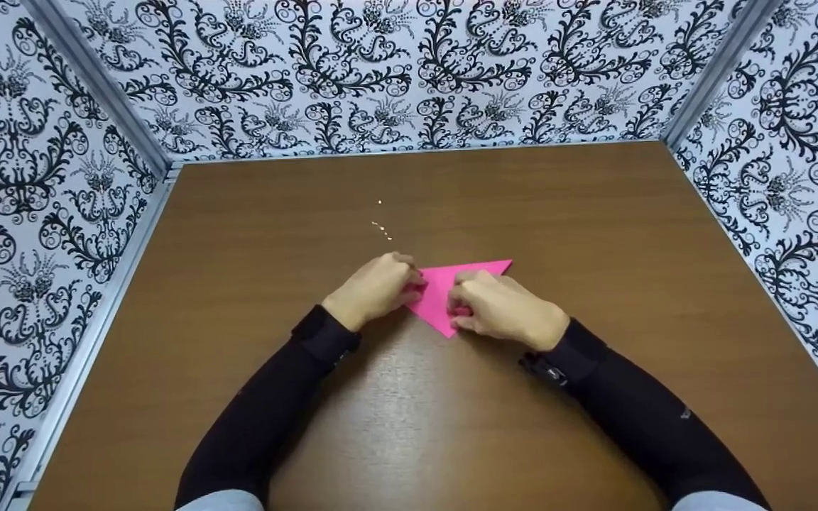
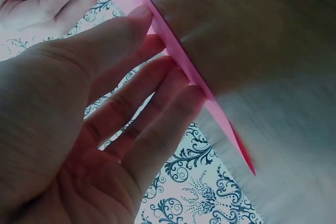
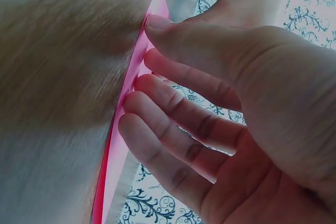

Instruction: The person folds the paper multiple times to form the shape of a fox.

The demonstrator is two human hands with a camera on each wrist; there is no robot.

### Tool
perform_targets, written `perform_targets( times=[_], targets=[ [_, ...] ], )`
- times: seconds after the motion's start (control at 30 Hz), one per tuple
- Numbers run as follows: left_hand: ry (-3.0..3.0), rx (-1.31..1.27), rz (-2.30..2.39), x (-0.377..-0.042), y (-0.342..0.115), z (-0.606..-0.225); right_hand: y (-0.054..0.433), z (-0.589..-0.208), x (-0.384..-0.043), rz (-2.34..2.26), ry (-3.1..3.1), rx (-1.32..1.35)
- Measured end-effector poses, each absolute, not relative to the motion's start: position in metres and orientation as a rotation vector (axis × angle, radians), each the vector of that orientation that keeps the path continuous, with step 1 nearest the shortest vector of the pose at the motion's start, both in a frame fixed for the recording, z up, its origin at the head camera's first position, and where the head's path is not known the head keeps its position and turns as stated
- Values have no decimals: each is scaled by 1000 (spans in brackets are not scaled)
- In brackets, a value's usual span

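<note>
A folded piece of pink paper (image 1: 441,285) lies on the brown table between the two hands, one corner pointing toward the person. At its left part, the left hand (image 1: 380,287) rests its fingertips on the sheet. The right hand (image 1: 498,305) touches the right part with bent fingers, and these cover some of the paper. In the left wrist view, the paper (image 2: 181,59) appears nearly edge-on, with thumb and fingertips against its face. Seen from the right wrist, the fingertips and thumb press along the paper (image 3: 123,98), spread apart from each other.
Small pale specks (image 1: 382,228) mark the wooden table (image 1: 274,213) beyond the left hand. Walls (image 1: 352,64) with a black-and-white scroll pattern stand at the back and both sides, joined by grey metal posts (image 1: 100,89).
</note>
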State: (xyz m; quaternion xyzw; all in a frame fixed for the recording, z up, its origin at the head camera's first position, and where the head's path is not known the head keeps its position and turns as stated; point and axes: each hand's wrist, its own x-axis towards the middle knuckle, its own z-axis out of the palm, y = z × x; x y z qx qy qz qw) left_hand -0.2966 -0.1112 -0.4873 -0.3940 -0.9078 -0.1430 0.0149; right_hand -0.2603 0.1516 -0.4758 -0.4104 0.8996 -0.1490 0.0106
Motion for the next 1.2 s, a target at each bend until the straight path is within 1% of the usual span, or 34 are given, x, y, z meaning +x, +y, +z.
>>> perform_targets(
  times=[0.63, 0.93, 1.2],
  targets=[
    [-2782, -1239, -471, -299, -115, -488, 147, -475, -253, -347, 2897, -1300],
    [-2808, -1206, -480, -298, -115, -491, 147, -477, -256, -333, 2882, -1312],
    [-2812, -1221, -490, -299, -114, -489, 151, -470, -254, -331, 2827, -1297]
  ],
)
